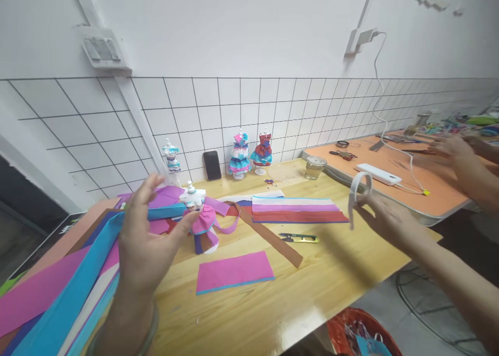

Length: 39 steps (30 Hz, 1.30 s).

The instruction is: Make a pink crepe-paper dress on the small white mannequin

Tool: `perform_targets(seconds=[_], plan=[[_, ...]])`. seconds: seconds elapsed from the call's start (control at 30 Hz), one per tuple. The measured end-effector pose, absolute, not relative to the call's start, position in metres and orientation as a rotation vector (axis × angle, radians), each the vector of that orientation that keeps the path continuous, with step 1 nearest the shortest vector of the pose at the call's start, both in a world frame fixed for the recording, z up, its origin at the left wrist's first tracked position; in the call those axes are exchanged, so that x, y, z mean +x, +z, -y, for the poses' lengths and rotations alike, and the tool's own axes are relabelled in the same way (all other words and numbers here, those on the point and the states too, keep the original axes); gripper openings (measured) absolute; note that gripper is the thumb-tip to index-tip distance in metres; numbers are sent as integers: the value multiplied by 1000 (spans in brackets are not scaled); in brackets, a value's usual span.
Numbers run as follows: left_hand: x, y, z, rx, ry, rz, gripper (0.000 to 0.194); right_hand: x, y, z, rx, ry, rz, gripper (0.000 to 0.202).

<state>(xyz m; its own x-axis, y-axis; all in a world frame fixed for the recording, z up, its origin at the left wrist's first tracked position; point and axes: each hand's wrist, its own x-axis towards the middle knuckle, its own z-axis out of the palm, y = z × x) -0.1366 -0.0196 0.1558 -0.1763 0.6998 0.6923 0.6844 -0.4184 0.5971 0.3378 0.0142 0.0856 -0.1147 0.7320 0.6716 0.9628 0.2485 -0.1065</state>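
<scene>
My right hand [372,213] is raised over the right part of the wooden table, its fingertips pinching a curled white strip [352,200]. On the left, my left hand [144,241] is open, thumb and fingers apart. Its thumb tip overlaps a small dress-form figure [194,197] in a white top with a pink skirt [205,220]; whether they touch I cannot tell. A purple strip [230,227] trails from the figure. In front lies a pink fabric rectangle [236,273] with a blue edge. Yellow thread snips [299,238] rest near a brown strip [271,236].
Long coloured fabric strips [74,288] cover the table's left side. Dressed figures [239,158], a phone [212,165] and a lidded glass [315,168] stand along the wall. Layered strips [296,210] lie mid-table. Another person's hands [454,150] are over the orange table [432,189]. A red bin [339,327] stands below.
</scene>
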Motion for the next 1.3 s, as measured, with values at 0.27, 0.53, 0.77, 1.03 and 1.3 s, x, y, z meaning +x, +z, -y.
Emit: perform_targets(seconds=[0.27,0.53,0.77,1.03,1.3], plan=[[-90,159,47,2147,1476,-1366,35,165,115,1,-942,-448,2064,7],[-86,156,47,1687,974,-1200,36,116,110,-4,-903,-367,1897,7],[-89,154,41,1620,905,-1089,14,114,110,0,-904,-313,1735,11],[-92,164,45,1615,924,-1093,12,109,92,3,-832,13,1677,29],[-91,161,42,1818,973,-1216,14,103,89,13,-632,584,1548,52]])
